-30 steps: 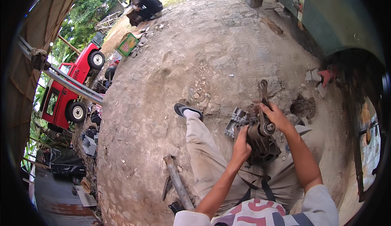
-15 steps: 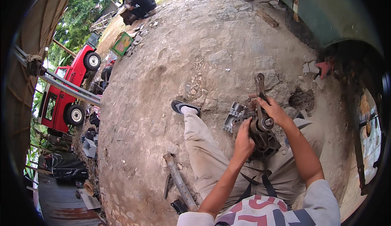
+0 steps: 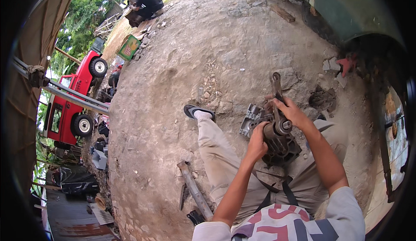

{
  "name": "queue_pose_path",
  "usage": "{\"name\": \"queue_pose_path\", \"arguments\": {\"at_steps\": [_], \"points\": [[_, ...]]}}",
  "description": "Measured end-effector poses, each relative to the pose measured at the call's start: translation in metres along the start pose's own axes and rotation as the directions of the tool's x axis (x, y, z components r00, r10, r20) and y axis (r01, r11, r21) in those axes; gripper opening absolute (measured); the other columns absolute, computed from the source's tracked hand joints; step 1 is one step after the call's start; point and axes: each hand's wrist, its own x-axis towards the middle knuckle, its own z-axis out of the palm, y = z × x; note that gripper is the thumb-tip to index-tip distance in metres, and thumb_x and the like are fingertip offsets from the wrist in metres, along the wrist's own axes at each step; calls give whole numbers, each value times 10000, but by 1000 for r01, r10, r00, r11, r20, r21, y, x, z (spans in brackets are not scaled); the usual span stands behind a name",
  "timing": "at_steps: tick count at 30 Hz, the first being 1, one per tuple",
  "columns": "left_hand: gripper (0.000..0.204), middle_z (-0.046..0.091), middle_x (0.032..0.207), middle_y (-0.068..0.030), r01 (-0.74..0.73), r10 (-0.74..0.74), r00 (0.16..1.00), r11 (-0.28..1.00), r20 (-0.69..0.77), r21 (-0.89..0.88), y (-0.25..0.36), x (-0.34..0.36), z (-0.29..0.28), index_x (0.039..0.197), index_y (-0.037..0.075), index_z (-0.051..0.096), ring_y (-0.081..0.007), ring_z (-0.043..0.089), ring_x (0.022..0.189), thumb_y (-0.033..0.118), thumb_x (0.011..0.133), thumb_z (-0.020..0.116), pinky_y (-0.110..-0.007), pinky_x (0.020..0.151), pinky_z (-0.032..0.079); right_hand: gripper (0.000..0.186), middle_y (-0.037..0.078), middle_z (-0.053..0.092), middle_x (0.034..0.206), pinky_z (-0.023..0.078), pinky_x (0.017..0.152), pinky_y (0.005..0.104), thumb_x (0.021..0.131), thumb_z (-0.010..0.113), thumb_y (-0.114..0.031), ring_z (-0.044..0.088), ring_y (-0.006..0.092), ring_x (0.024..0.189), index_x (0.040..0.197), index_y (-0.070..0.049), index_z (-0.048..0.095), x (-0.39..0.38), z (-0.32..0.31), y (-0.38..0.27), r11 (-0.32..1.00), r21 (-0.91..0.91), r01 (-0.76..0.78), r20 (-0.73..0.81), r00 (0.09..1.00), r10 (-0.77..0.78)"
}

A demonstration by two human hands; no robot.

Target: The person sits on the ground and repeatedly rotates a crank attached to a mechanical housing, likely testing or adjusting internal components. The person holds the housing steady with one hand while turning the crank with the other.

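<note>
Between my legs stands a dark, greasy metal gear housing (image 3: 282,149) with a cylindrical neck. A long steel lever arm (image 3: 276,84) with a round eye at its far end lies across its top. My left hand (image 3: 258,142) is wrapped round the near left side of the neck. My right hand (image 3: 289,111) grips the lever arm from the right, thumb and fingers closed about its middle; some fingertips are hidden behind it. Beside the housing on the left is a lighter silvery cast metal piece (image 3: 250,118). Whether it is joined to the housing, I cannot tell.
A long metal bar (image 3: 195,191) and smaller dark pieces lie left of my legs. A green vehicle (image 3: 359,11) stands at the far right, near a red stand (image 3: 346,65). A red vehicle (image 3: 69,100) is at the left; another person (image 3: 147,4) crouches far off.
The view has shifted slightly. The housing and lever arm have tilted a little, with both hands keeping their hold.
</note>
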Motion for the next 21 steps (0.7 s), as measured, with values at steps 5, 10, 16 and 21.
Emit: {"name": "queue_pose_path", "arguments": {"at_steps": [5, 10, 16, 21], "points": [[683, 498, 1357, -253, -46, 47, 999, 998, 17, -39, 10, 5, 4, 1413, 3, 401, -398, 463, 1321, -138, 747, 461, -404, 1128, 352, 416, 81, 682, 1092, 510, 916, 314, 1078, 468, -313, 636, 152, 1018, 1346, -10, 565, 1, -6, 6, 998, -50, 24, -11, 1000, -25], [689, 488, 1370, -249, -21, 21, 1000, 1000, -3, -14, -9, 2, 9, 1414, 10, 403, -392, 459, 1326, -146, 746, 457, -407, 1135, 344, 400, 77, 683, 1090, 506, 925, 323, 1081, 460, -304, 629, 149, 1026, 1332, -15, 576, 1, -3, 0, 998, -64, 15, -8, 1000, -16], [709, 474, 1395, -232, -21, 25, 998, 997, 56, -76, -6, 3, 2, 1420, 13, 399, -372, 450, 1335, -157, 732, 436, -422, 1144, 329, 442, 57, 675, 1035, 490, 885, 303, 1061, 503, -365, 609, 136, 972, 1317, -21, 607, -1, -3, 2, 999, 18, 29, -29, 999, -29], [731, 465, 1408, -228, -40, 42, 999, 996, 17, -75, 4, 2, 6, 1418, 14, 399, -370, 439, 1347, -163, 709, 426, -417, 1150, 322, 458, 74, 679, 1065, 489, 910, 312, 1061, 499, -382, 615, 148, 1003, 1317, -17, 604, -1, -2, 2, 1000, 26, 14, -29, 999, -13]]}}
